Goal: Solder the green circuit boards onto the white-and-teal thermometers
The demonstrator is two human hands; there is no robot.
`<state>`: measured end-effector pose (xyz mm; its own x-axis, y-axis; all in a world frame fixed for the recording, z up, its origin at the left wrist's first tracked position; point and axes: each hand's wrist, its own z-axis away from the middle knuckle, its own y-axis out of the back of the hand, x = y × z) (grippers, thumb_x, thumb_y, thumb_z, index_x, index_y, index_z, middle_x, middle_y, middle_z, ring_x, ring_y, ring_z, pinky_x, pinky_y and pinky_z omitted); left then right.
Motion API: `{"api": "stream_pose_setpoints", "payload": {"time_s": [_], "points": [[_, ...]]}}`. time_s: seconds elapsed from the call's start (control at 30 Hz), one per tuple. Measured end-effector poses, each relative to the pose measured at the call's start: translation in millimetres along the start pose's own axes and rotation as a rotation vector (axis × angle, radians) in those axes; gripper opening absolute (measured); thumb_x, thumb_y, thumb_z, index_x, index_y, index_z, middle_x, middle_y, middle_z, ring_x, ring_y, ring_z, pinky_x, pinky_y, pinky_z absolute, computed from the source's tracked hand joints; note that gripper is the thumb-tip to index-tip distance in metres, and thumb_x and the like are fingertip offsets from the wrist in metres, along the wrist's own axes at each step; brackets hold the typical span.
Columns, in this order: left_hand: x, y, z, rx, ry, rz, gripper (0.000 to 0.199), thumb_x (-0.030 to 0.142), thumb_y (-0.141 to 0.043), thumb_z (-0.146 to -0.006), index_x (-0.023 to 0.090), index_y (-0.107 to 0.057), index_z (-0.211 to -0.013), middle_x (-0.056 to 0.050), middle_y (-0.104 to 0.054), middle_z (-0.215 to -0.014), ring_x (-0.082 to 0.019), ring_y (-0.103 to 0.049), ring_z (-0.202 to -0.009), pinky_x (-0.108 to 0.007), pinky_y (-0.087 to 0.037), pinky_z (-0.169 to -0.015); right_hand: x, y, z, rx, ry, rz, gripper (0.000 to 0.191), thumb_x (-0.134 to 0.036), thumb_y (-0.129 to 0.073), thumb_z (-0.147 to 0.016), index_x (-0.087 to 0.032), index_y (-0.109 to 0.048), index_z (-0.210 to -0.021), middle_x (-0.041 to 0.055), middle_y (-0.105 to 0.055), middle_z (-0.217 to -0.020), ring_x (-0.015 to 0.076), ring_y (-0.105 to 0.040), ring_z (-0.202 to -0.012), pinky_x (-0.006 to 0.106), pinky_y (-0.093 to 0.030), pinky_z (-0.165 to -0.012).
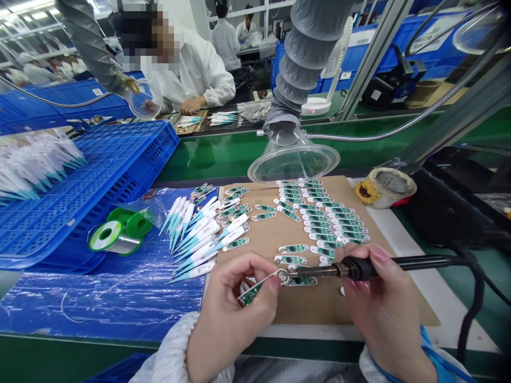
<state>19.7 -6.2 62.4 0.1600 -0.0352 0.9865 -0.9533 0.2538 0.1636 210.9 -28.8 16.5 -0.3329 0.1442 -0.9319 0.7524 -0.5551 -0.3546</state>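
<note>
My left hand pinches a small green circuit board between thumb and fingers, its round white end pointing right. In my right hand is a soldering iron, held by its black grip. The iron's metal tip is at the board's round end; whether they touch is hard to tell. Rows of similar boards lie on a brown cardboard sheet beyond my hands. White and light-blue thermometers are piled at the cardboard's left edge.
A solder spool lies on the blue-covered surface at left, near a blue crate bearing more thermometers. A clear suction hood hangs over the boards. A round tin stands at right. Across the bench, a person works.
</note>
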Motion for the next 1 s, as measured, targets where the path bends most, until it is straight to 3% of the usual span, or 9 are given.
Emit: {"api": "stream_pose_setpoints", "payload": {"time_s": [0.2, 0.4, 0.47, 0.5, 0.6, 0.67, 0.73, 0.83, 1.0], "points": [[-4, -0.1, 1, -0.026, 0.055, 0.015, 0.013, 0.025, -0.068, -0.080, 0.017, -0.069, -0.069, 0.000, -0.057, -0.056, -0.008, -0.043, -0.047, -0.017, -0.034, -0.043, 1, 0, -1, -0.036, -0.006, -0.020, 0.029, -0.046, -0.077, -0.072, -0.023, -0.066, -0.060, -0.0015, -0.046, -0.057, 0.0106, -0.040, -0.049, 0.023, -0.030, -0.039], [-1, 0.5, 0, -0.005, -0.103, 0.051, 0.012, 0.021, -0.070, -0.084, 0.022, -0.079, -0.076, -0.001, -0.054, -0.065, -0.010, -0.050, -0.062, -0.019, -0.042, -0.056, -5, 0, -3, -0.064, 0.056, -0.209, 0.038, -0.063, -0.063, -0.088, -0.027, -0.069, -0.080, -0.0092, -0.019, -0.040, 0.0082, -0.024, -0.040, 0.020, -0.031, -0.041], [1, -0.3, 0, -0.005, -0.079, 0.104, 0.010, 0.023, -0.072, -0.085, 0.024, -0.082, -0.081, -0.001, -0.055, -0.066, -0.010, -0.051, -0.061, -0.018, -0.041, -0.051, -4, 2, 3, -0.101, 0.096, -0.193, 0.035, -0.064, -0.059, -0.091, -0.031, -0.070, -0.094, -0.0099, -0.028, -0.036, 0.0074, -0.027, -0.034, 0.019, -0.033, -0.039], [1, -1.2, 0, -0.006, -0.052, 0.147, 0.010, 0.024, -0.073, -0.086, 0.025, -0.082, -0.083, -0.002, -0.057, -0.067, -0.010, -0.052, -0.060, -0.017, -0.040, -0.049, -3, 3, 7, -0.130, 0.114, -0.151, 0.030, -0.061, -0.059, -0.092, -0.033, -0.070, -0.100, -0.0088, -0.040, -0.038, 0.0083, -0.038, -0.034, 0.019, -0.040, -0.040], [1, -5.4, 2, -0.036, 0.025, 0.303, 0.010, 0.027, -0.072, -0.089, 0.026, -0.082, -0.088, -0.003, -0.067, -0.071, -0.011, -0.059, -0.058, -0.015, -0.044, -0.043, 1, 6, 22, -0.265, 0.161, 0.019, 0.019, -0.046, -0.067, -0.092, -0.037, -0.068, -0.108, 0.0009, -0.077, -0.079, 0.0203, -0.075, -0.073, 0.032, -0.064, -0.064], [0, -8.3, 4, -0.071, 0.073, 0.356, 0.011, 0.029, -0.071, -0.090, 0.025, -0.081, -0.089, -0.004, -0.072, -0.073, -0.012, -0.065, -0.059, -0.015, -0.048, -0.043, 2, 6, 31, -0.329, 0.172, 0.134, 0.020, -0.034, -0.076, -0.085, -0.036, -0.070, -0.104, 0.0031, -0.078, -0.097, 0.0259, -0.077, -0.085, 0.038, -0.066, -0.071], [-2, -9.9, 5, -0.086, 0.092, 0.346, 0.013, 0.031, -0.070, -0.091, 0.024, -0.080, -0.092, -0.005, -0.074, -0.075, -0.012, -0.066, -0.056, -0.015, -0.049, -0.042, 0, 3, 35, -0.321, 0.200, 0.206, 0.021, -0.024, -0.078, -0.081, -0.035, -0.070, -0.097, 0.0001, -0.078, -0.089, 0.0230, -0.076, -0.069, 0.033, -0.066, -0.062], [-5, -7.8, 6, -0.046, -0.017, 0.142, 0.012, 0.028, -0.068, -0.093, 0.024, -0.079, -0.093, -0.003, -0.075, -0.075, -0.010, -0.063, -0.053, -0.017, -0.049, -0.046, -4, -4, 34, -0.248, 0.268, 0.222, 0.021, -0.020, -0.077, -0.082, -0.034, -0.069, -0.095, -0.0026, -0.076, -0.079, 0.0181, -0.072, -0.054, 0.028, -0.064, -0.055], [-12, 0.4, 8, -0.013, -0.396, -0.307, 0.026, 0.010, -0.066, -0.091, 0.023, -0.074, -0.112, -0.005, -0.074, -0.093, -0.013, -0.066, -0.073, -0.020, -0.052, -0.059, -4, -7, 27, -0.136, 0.320, 0.237, 0.033, -0.022, -0.084, -0.075, -0.033, -0.066, -0.101, -0.0016, -0.078, -0.082, 0.0203, -0.077, -0.073, 0.028, -0.067, -0.069]]}}
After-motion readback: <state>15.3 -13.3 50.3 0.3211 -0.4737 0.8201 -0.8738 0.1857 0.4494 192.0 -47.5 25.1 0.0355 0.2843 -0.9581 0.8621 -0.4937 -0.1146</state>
